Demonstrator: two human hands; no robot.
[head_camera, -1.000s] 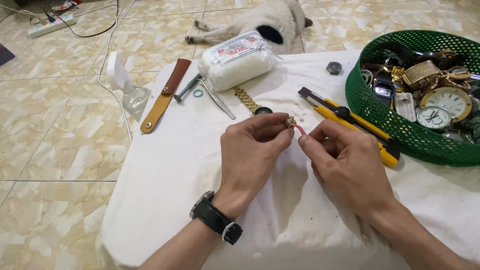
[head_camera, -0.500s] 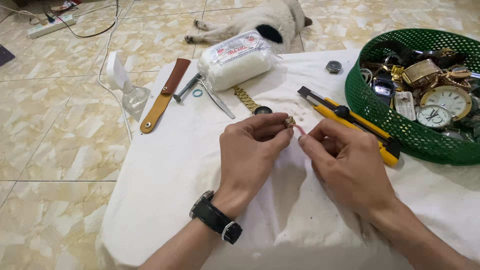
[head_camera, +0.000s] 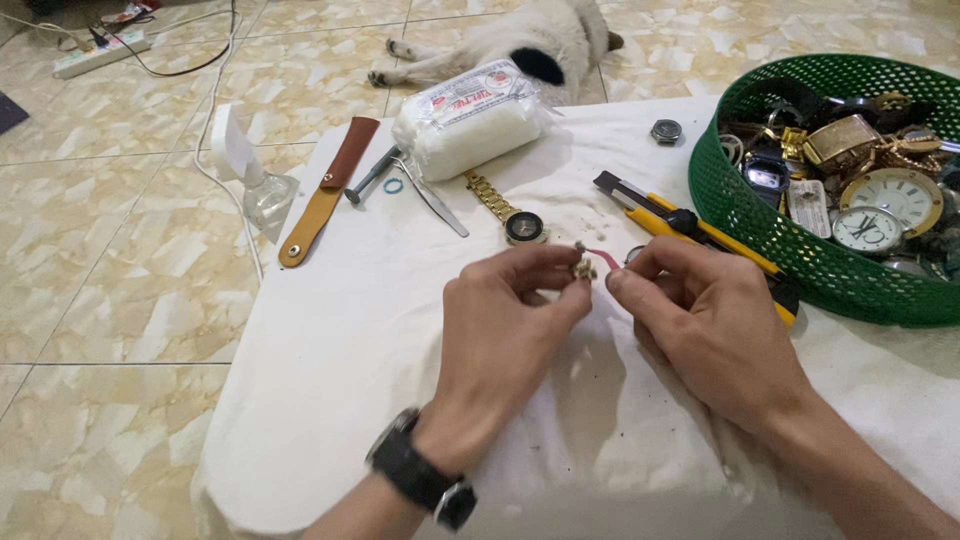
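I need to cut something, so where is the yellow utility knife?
In the head view, the yellow utility knife lies on the white cloth, right of centre, between the gold watch and the green basket, just beyond the right hand.

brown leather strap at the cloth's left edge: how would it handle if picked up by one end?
The brown leather strap lies long, thin and flat, so it would probably droop rather than stay stiff. It looks light for its length. Being flat, it seems unlikely to roll; one end overhangs the white cloth, so a push could slide it off.

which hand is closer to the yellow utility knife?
Right. The right hand sits directly beside the yellow utility knife, its fingers almost against the handle. The left hand is further off, on the far side of the small gold part.
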